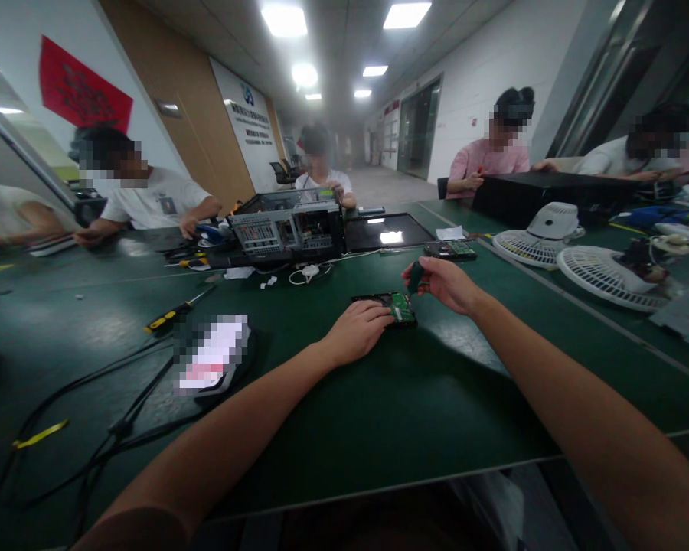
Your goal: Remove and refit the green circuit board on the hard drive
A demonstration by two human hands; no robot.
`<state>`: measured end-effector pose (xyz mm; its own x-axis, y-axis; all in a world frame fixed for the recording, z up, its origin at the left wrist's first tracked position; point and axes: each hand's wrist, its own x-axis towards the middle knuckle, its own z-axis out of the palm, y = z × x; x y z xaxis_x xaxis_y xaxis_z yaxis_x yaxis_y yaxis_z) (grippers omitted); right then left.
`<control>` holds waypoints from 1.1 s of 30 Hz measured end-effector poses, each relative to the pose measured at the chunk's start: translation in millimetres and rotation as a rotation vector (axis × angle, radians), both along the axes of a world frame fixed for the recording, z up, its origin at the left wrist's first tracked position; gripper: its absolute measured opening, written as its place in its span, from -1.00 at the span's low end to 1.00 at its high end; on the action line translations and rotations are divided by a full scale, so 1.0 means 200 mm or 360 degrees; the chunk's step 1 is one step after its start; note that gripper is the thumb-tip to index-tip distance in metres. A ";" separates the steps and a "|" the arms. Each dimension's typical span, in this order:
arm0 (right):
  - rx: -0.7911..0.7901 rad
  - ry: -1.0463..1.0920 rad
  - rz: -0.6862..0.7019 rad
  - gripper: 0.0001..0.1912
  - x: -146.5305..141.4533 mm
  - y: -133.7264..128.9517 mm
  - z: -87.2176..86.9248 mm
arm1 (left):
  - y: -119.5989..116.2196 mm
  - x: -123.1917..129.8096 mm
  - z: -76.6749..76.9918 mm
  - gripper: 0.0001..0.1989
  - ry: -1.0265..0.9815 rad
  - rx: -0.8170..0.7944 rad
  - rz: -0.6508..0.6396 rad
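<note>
A hard drive [403,308] with a green circuit board lies flat on the green table in front of me. My left hand [360,329] rests over its left and near side, fingers pressed on it and covering part of it. My right hand [445,283] is just above the drive's far right corner, fingers closed around the dark green handle of a small screwdriver [416,277]. The handle stands nearly upright; its tip is too small to make out against the board.
An opened computer case [287,226] stands ahead, beside a dark flat panel [387,231]. A second circuit-board unit [451,251] lies beyond my right hand. White fans [602,274] are at right. A screwdriver [172,315], black cables [118,432] and a blurred-out device [218,356] lie left. Several people sit around.
</note>
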<state>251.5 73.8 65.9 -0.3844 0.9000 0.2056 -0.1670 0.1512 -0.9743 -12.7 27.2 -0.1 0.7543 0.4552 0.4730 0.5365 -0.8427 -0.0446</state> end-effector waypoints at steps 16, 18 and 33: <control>-0.0014 0.0052 0.0070 -0.66 0.00 -0.01 0.01 | -0.01 0.00 0.02 -0.67 -0.0002 -0.0010 0.0009; -0.0055 0.0066 0.0056 -0.62 0.00 -0.01 0.01 | -0.01 0.00 0.02 -0.67 0.0000 -0.0013 0.0013; 0.0007 0.0003 0.0054 -0.68 -0.01 -0.01 0.01 | 0.00 0.00 0.00 -0.66 -0.0005 -0.0009 -0.0011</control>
